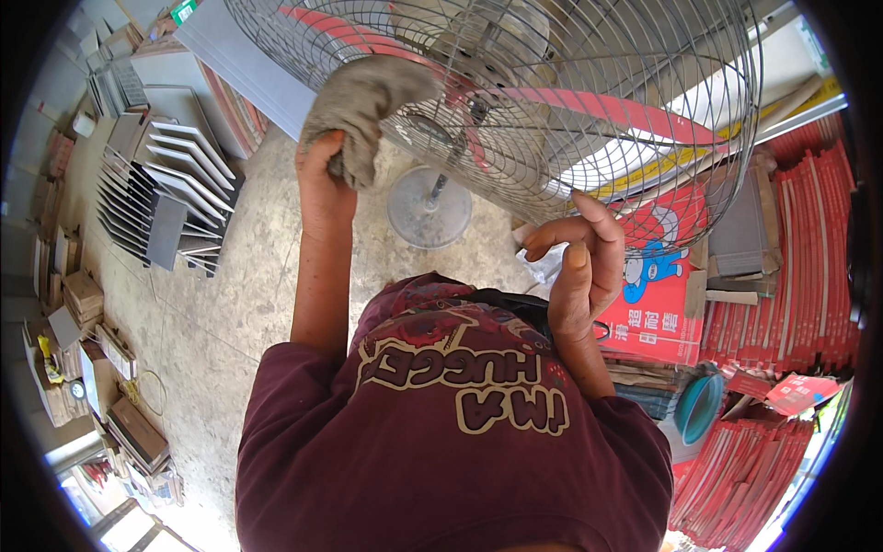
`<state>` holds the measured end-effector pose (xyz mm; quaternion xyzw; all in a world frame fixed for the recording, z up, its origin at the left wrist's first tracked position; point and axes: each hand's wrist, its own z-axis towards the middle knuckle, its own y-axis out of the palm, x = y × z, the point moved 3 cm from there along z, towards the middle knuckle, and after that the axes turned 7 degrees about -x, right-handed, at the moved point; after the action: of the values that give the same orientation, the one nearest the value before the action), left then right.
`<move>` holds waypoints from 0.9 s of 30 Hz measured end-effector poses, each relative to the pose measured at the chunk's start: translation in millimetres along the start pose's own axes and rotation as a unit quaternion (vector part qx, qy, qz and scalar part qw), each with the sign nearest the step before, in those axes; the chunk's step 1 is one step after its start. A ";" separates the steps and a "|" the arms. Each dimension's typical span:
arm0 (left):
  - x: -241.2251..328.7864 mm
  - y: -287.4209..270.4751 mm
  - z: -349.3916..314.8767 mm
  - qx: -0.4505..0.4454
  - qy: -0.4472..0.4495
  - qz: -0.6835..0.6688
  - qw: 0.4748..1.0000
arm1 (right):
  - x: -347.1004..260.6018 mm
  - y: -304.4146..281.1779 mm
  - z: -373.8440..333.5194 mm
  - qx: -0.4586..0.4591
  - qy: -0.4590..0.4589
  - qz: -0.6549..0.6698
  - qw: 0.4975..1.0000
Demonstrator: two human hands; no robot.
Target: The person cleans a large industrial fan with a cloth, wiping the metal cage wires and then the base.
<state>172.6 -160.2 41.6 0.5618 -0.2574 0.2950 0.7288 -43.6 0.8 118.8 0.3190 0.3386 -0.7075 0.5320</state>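
My left hand (322, 175) grips a bunched grey-brown rag (359, 106), lifted against the left part of a large fan's wire guard (515, 179). Behind the wires are red fan blades (612, 112), and a short pole runs down to the fan's round grey base (409, 216) on the floor. My right hand (589, 267) is raised beside the guard's lower right edge, with curved fingers spread apart and nothing between them. Whether its fingertips touch the wires I cannot tell.
Stacks of flat red cartons (814, 248) line the right side, near a teal round basin (699, 405). At the left, a rack (166, 225) holds several tilted panels. Cardboard boxes (83, 294) stand along the far left. Concrete floor (248, 313) lies between.
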 end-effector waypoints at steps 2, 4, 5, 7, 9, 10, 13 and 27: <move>5.4 -7.2 5.6 0.022 0.030 0.000 0.999 | 0.3 -1.2 -0.1 0.001 0.006 -0.001 1.000; 6.1 -6.6 9.1 0.042 0.059 0.021 0.997 | 0.5 -2.0 0.1 0.001 0.008 0.001 1.000; 6.3 -6.1 9.8 0.053 0.074 0.031 0.995 | 0.6 -2.1 0.2 0.000 0.008 0.003 1.000; 6.4 4.4 4.9 0.039 0.096 0.025 0.994 | 0.9 -3.0 0.8 -0.001 0.009 0.005 1.000; 4.5 28.1 -3.5 0.023 0.110 0.011 0.994 | 1.8 -4.2 1.0 -0.001 0.012 0.004 1.000; 0.5 34.6 -7.5 0.007 0.110 0.011 0.994 | 1.9 -4.7 0.9 -0.002 0.012 0.004 1.000; -4.2 53.7 -19.2 -0.009 0.100 0.026 0.995 | 3.4 -5.6 0.5 -0.006 0.011 0.005 1.000; 17.4 70.3 -24.8 -0.164 0.024 0.000 0.986 | 7.3 2.1 4.4 -0.067 0.002 0.049 0.997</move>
<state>135.2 -120.0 94.9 0.4273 -0.2851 0.2617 0.8171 -43.7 -7.2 115.1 0.3004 0.3707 -0.6553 0.5857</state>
